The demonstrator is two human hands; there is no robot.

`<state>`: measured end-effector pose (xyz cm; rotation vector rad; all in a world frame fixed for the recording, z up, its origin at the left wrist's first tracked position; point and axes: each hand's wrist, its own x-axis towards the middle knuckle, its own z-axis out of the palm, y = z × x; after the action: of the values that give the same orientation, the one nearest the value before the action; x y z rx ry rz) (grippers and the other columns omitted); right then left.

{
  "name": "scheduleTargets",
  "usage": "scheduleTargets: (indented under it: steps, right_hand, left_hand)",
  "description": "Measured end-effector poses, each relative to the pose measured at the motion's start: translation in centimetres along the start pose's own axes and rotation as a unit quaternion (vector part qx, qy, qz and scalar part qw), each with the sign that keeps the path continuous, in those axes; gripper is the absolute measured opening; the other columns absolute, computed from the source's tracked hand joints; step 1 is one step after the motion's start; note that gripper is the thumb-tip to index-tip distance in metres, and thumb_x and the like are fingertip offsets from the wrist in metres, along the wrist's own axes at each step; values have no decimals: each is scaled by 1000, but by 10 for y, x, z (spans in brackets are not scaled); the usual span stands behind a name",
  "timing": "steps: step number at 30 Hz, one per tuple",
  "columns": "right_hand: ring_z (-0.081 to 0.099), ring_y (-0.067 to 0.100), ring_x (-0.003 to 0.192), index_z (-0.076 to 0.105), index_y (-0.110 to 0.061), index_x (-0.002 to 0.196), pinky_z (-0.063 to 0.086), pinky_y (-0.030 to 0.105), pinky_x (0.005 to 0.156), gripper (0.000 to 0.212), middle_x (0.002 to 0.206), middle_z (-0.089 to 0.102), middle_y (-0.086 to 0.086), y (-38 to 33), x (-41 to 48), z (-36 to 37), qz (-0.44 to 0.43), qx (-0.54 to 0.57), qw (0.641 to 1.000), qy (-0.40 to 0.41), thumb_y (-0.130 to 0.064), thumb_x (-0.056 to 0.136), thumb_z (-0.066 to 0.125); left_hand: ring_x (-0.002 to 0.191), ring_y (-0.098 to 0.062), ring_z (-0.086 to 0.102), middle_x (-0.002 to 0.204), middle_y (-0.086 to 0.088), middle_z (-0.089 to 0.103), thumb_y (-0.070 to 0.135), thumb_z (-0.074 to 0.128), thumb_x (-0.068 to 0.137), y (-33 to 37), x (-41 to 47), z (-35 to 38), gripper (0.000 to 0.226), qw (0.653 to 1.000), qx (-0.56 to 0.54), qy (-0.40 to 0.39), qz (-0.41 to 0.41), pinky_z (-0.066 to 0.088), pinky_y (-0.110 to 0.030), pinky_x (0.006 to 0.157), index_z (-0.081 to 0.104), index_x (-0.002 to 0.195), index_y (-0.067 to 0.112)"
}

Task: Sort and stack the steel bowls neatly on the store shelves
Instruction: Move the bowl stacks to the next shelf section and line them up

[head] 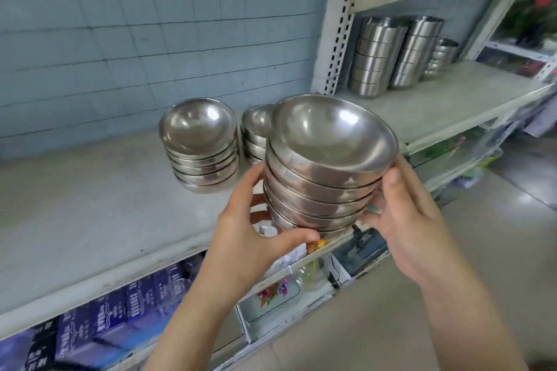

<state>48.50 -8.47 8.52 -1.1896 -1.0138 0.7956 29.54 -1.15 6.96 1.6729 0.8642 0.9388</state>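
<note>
I get one view only — head camera, wide-angle, facing forward and down at the shelf (90,214); left hand (256,238), right hand (407,220) and stack of steel bowls (325,172) close up.

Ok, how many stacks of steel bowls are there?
6. One steel stack between left hand and right hand; two on the grey shelf behind, one partly hidden; three on the right shelf.
</note>
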Motion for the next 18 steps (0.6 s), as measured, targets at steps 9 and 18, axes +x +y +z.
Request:
scheduleTargets:
  steps: [9,18]
  right_hand:
    - [52,23,135,46,-50,142,52,51,96,70,147,53,-6,-20,-21,-164,-24,-6,998,56,-71,78,65]
    - [57,17,130,49,-54,137,56,37,89,60,144,56,-11,-16,19,-280,-25,5,997,77,-64,80,68]
  left_hand:
    - [100,4,64,108,26,66,45,88,44,28,34,161,96,995,-19,-93,16,51,-19,84,45,130,48]
    - [103,10,60,114,34,60,51,84,48,38,95,273,88,992,-3,-126,14,52,-14,80,39,123,63]
